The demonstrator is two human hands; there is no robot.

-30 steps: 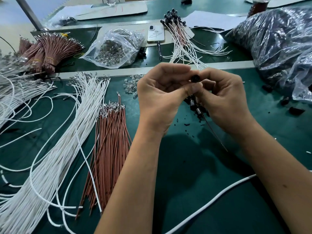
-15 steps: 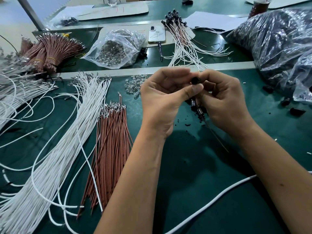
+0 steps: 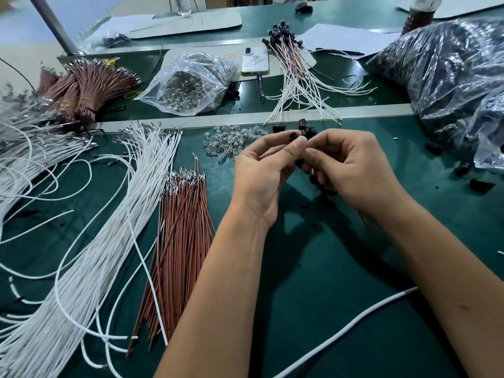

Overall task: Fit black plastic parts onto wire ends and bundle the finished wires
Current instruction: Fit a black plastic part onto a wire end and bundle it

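Pinching a black part [image 3: 303, 130] between fingertips, the left hand [image 3: 261, 173] meets the right hand [image 3: 351, 170], which grips more black parts; brown wires [image 3: 180, 227] lie left of both.

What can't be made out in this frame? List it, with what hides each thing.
- Head view: the black plastic part is mostly covered by the left hand and right hand.
- Wire held: hidden behind the fingers.
- Dark bag: cut off by the right edge; contents blurred by glare.
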